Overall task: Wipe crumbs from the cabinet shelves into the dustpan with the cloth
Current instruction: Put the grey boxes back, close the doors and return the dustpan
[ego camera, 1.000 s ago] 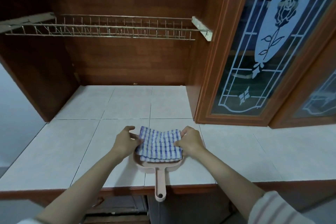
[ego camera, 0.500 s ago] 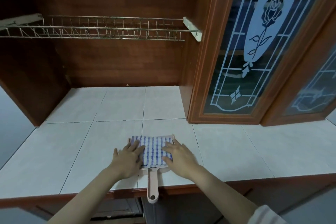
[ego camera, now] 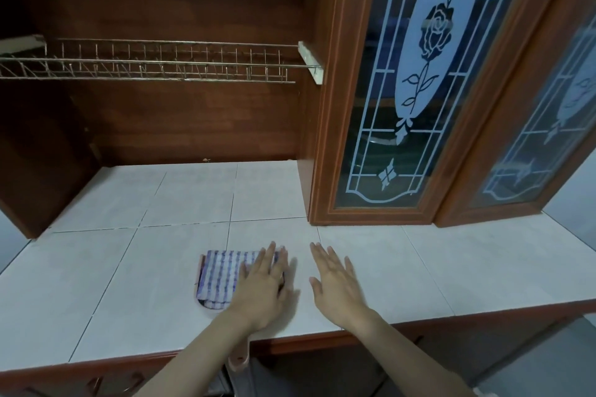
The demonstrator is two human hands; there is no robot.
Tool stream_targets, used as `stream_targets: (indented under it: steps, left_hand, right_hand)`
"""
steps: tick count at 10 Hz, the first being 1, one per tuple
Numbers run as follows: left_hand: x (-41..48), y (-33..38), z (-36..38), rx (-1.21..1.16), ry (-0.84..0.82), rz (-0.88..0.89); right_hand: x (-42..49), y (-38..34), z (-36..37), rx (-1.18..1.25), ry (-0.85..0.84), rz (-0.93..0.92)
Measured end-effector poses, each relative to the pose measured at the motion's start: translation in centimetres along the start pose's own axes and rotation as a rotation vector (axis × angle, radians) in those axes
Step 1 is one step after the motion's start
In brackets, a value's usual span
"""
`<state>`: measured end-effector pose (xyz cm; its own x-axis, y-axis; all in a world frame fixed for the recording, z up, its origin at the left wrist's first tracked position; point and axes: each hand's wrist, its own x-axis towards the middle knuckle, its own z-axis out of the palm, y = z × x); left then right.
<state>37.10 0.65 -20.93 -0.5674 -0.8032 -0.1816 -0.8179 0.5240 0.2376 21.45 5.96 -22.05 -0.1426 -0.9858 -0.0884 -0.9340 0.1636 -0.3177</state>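
Note:
A folded blue-and-white checked cloth point(ego camera: 222, 277) lies inside a pink dustpan point(ego camera: 200, 280) on the white tiled counter. The dustpan's handle point(ego camera: 239, 361) sticks out over the counter's front edge below my left forearm. My left hand point(ego camera: 263, 287) lies flat with straight fingers over the right part of the cloth and hides that side of the pan. My right hand point(ego camera: 335, 284) is spread flat, palm down, just over the bare tile to the right of the dustpan, holding nothing.
The open wooden cabinet bay point(ego camera: 193, 126) sits behind, its tiled floor point(ego camera: 193, 193) continuing the counter. A wire dish rack point(ego camera: 154, 64) spans it higher up. Two glass doors with a rose pattern point(ego camera: 419, 80) stand at the right. The counter's front edge point(ego camera: 419, 322) is close.
My right hand has come off the cloth and moved right onto bare tile. My left hand has slid right across the cloth. The view has shifted right.

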Motion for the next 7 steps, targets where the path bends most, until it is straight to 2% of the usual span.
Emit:
stream_targets:
  steps: [2,3,5,6,7]
  left_hand:
    - [-0.8,2.7,2.5,0.142,-0.063,0.069]
    - [-1.1,2.7,1.8,0.179,-0.051,0.045]
    - [-0.2,-0.7,2.6,0.235,-0.006,0.046]
    - [-0.2,-0.4,2.6,0.267,0.035,0.018]
    - [0.1,0.4,4.3,0.279,0.259,0.105]
  right_hand:
    - [-1.7,3.2,1.7,-0.09,-0.075,0.092]
    - [-2.2,4.0,2.1,-0.083,-0.086,0.078]
    - [-2.0,4.0,1.9,-0.091,-0.05,0.065]
    - [-1.6,4.1,2.1,-0.089,-0.05,0.049]
    - [-1.3,4.2,2.5,-0.09,-0.021,0.0]
